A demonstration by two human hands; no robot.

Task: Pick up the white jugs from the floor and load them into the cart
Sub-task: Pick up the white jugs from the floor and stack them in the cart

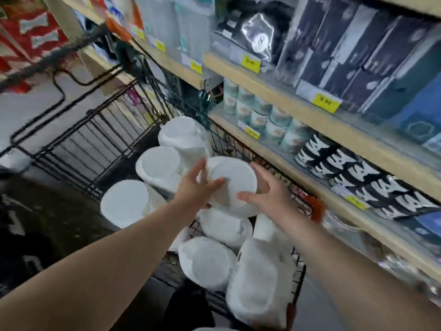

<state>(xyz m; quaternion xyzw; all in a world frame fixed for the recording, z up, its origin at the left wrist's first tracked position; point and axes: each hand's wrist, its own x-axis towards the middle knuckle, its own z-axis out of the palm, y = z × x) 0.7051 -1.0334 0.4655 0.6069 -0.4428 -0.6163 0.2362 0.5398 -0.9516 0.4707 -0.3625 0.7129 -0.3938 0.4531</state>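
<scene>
Jug in hand: held jug [232, 185], white, on its side with its base toward the camera, over the heap near the cart's right edge. Cannot tell whether it touches the jugs under it.
Left hand [198, 187]: fingers curled over the base's left rim, grasping the jug.
Right hand [268, 191]: thumb laid across the base, fingers spread round the far side, grasping the jug too.
Cart [78, 149]: black wire, one, standing just beside the shelving [310, 108].
Count: loaded jugs [205, 263], six plain, probably a seventh under the right wrist. One held. Two hands. Frame blurred, so the count is rough.
Stage (judged): placing, not yet let go.
Risk 1: heap looks higher than the cart's rim, and the jugs lie on rounded sides. Released on top, this one could roll off the right edge.
Risk 2: a nudge could tip the jug at the left edge out to the floor.
</scene>
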